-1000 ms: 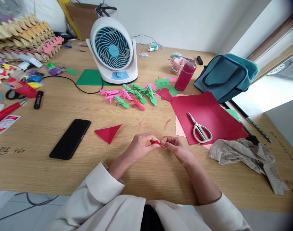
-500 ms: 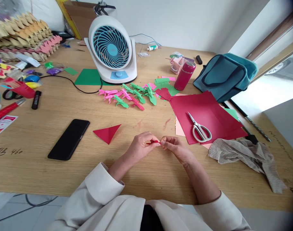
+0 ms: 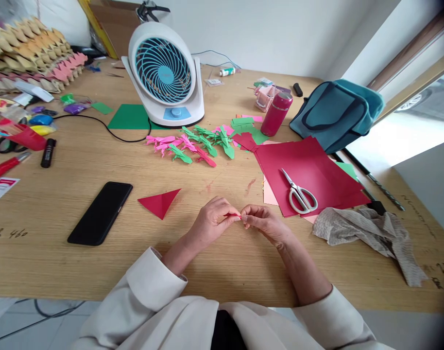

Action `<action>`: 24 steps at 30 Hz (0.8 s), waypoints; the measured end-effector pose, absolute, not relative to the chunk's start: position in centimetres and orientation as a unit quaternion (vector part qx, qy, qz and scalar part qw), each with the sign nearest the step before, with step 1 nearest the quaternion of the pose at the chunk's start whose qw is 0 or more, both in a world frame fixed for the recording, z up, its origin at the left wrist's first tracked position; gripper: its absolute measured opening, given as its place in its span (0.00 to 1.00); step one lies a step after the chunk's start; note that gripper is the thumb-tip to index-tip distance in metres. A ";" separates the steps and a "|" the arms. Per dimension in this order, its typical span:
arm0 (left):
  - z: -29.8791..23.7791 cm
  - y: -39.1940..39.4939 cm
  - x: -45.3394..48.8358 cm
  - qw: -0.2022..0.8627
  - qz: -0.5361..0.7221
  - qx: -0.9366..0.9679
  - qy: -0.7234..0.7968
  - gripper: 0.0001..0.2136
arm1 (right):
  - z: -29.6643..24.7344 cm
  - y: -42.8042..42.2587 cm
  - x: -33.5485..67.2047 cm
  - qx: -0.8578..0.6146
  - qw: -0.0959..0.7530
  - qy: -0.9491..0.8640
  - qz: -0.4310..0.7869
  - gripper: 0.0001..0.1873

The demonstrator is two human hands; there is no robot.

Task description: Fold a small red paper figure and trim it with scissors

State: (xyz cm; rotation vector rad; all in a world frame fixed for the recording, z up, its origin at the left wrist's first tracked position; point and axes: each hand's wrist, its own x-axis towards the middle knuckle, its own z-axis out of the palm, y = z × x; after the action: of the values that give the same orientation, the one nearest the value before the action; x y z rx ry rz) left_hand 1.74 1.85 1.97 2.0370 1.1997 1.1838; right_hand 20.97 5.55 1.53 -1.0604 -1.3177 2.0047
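Between my two hands is a small folded piece of red paper (image 3: 233, 215), mostly hidden by the fingers. My left hand (image 3: 215, 218) pinches it between thumb and forefinger. With thumb and fingertips, my right hand (image 3: 263, 221) pinches its right end, close against the left fingertips. A red paper triangle (image 3: 160, 202) with crease lines lies flat on the table to the left of my hands. Beyond them sits a cluster of folded paper figures in green (image 3: 207, 145), pink (image 3: 163, 142) and red (image 3: 206, 156).
Scissors (image 3: 301, 197) rest on red paper sheets (image 3: 316, 170) at the right, beside a crumpled cloth (image 3: 353, 226). A phone (image 3: 101, 213) lies at the left. Farther back stand a fan (image 3: 166, 73), a red flask (image 3: 276, 114) and a teal bag (image 3: 338, 114).
The hands stay pinched together on the red paper, with less of it showing at the left fingers. The whole view has shifted slightly, so the table things appear a little farther left.
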 end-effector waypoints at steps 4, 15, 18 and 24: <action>2.0 1.9 1.8 0.258 0.451 0.743 0.422 0.05 | 1.8 5.5 21.0 -0.381 0.245 -0.473 0.756 0.18; 1.8 1.8 1.9 0.284 0.465 0.726 0.421 0.05 | 1.6 5.4 21.1 -0.366 0.252 -0.488 0.751 0.16; 1.9 1.8 2.0 0.298 0.469 0.717 0.421 0.05 | 1.7 5.5 21.2 -0.358 0.250 -0.490 0.755 0.16; 2.1 1.7 2.1 0.329 0.472 0.702 0.420 0.04 | 2.0 5.6 21.3 -0.363 0.243 -0.517 0.737 0.17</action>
State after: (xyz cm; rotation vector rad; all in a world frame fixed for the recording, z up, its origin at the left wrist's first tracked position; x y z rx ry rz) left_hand 2.12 1.68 2.07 1.8360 1.1002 1.2343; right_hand 21.32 5.60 2.04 -0.9912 -1.4117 2.0133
